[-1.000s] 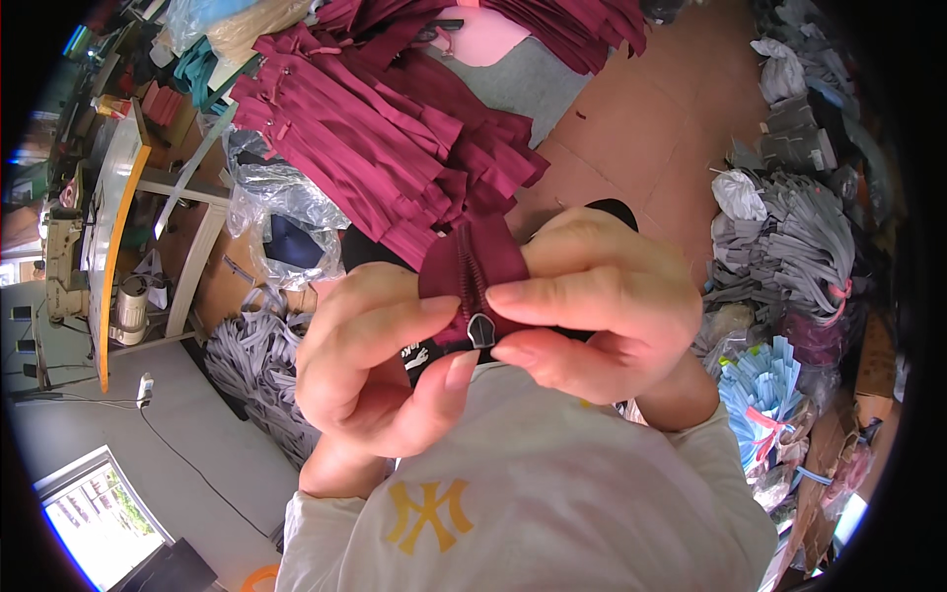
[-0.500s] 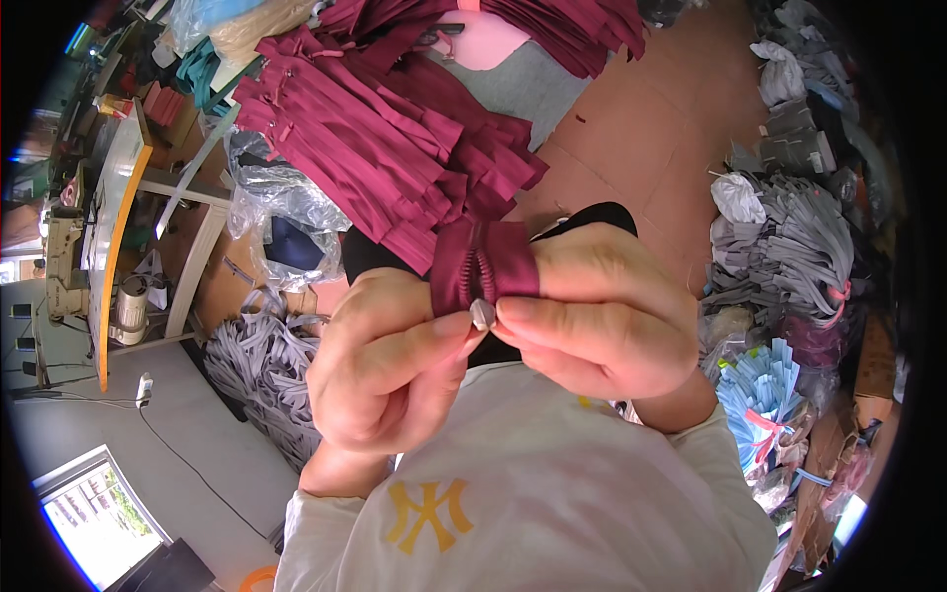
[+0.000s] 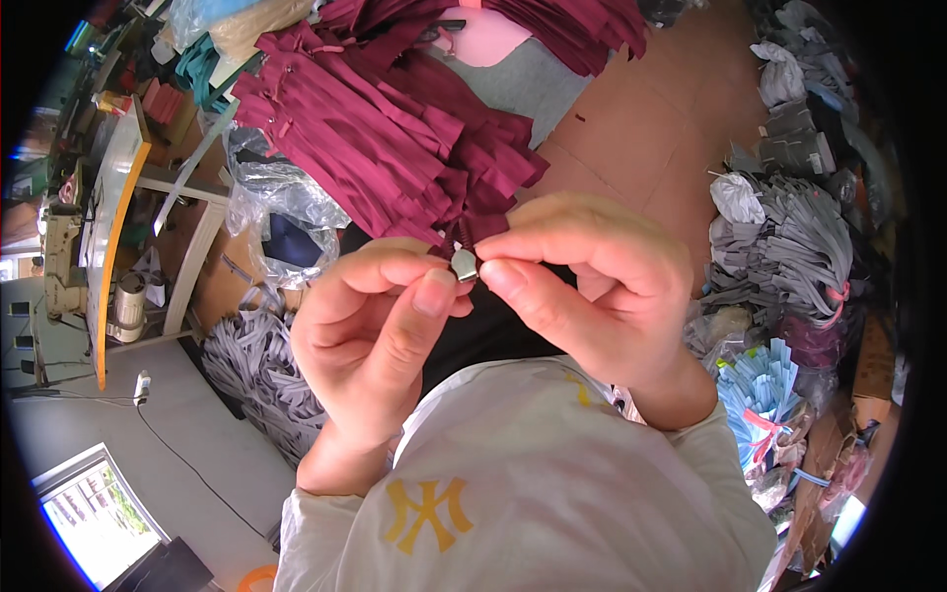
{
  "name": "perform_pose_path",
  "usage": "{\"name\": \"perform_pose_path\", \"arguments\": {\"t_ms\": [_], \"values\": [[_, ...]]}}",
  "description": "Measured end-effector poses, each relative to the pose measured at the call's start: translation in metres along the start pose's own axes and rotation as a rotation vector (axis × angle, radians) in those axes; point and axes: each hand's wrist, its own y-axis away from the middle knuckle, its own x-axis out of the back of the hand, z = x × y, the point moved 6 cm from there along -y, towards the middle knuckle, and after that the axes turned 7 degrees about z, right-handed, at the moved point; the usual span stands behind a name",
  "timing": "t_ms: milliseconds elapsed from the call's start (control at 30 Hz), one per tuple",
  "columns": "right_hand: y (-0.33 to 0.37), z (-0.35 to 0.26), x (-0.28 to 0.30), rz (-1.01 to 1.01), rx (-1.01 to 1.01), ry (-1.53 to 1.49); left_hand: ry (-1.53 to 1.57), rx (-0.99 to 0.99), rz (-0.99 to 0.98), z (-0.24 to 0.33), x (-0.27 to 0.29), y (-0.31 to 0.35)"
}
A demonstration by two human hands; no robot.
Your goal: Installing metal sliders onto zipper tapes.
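Note:
A silver zipper slider sits between my two hands, at the end of a maroon zipper whose dark teeth show just above it. My left hand pinches at the slider's left side with thumb and index finger. From the right, my right hand pinches the zipper's edge beside the slider. My fingers hide most of the tape they hold. Just beyond my hands lies a thick bundle of maroon zippers, their loose ends reaching toward my lap.
More maroon zippers lie at the far side near a pink sheet. Grey strip bundles and a light-blue bundle are piled at right. Grey strips heap at left, below a table with an orange edge.
Both hands have shifted slightly away from my body and their fingers have turned. The slider has moved up and left; its flat silver face now shows, and less of the tape is visible.

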Motion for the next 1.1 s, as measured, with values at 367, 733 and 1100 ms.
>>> {"name": "perform_pose_path", "arguments": {"t_ms": [367, 733, 1100], "values": [[0.000, -0.005, -0.009, 0.029, 0.259, 0.205, -0.117, -0.167, -0.030, -0.003, 0.004, 0.002], [-0.003, 0.003, -0.005, -0.015, -0.056, -0.131, 0.161, 0.125, 0.037, -0.012, 0.006, -0.002], [0.000, 0.007, -0.005, 0.059, -0.302, -0.255, -0.060, -0.027, 0.047, 0.001, 0.005, -0.005]]}}
